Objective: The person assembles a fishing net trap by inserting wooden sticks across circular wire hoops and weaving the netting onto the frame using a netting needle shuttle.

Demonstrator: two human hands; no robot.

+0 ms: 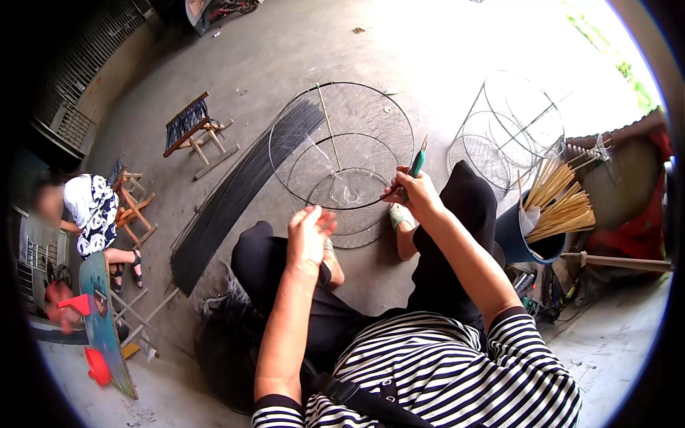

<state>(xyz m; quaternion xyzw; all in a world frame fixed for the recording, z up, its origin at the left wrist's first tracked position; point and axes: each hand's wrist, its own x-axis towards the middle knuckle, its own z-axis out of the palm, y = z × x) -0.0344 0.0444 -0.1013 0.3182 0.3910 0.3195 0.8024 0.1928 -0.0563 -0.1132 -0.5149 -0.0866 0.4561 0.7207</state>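
Note:
My right hand [419, 195] is closed around a green-handled tool [418, 162] with a thin, pointed tip angled upward. Its fingertips are at the right side of the upper hoop of a round net cage [357, 170]. This cage has dark wire hoops, fine mesh and a pale stick across its far side. By the near edge of the same hoop is my left hand [310, 234], fingers loosely apart and slightly bent, with nothing visible in it. Whether it touches the rim I cannot tell. The cage stands on the floor between my feet.
A bundle of long black rods [239, 203] lies left of the cage. Another net frame [510, 132] stands to the right, behind a blue bucket [524, 232] of wooden sticks [560, 203]. Folding stools [196, 132] and a seated person [93, 214] are at left.

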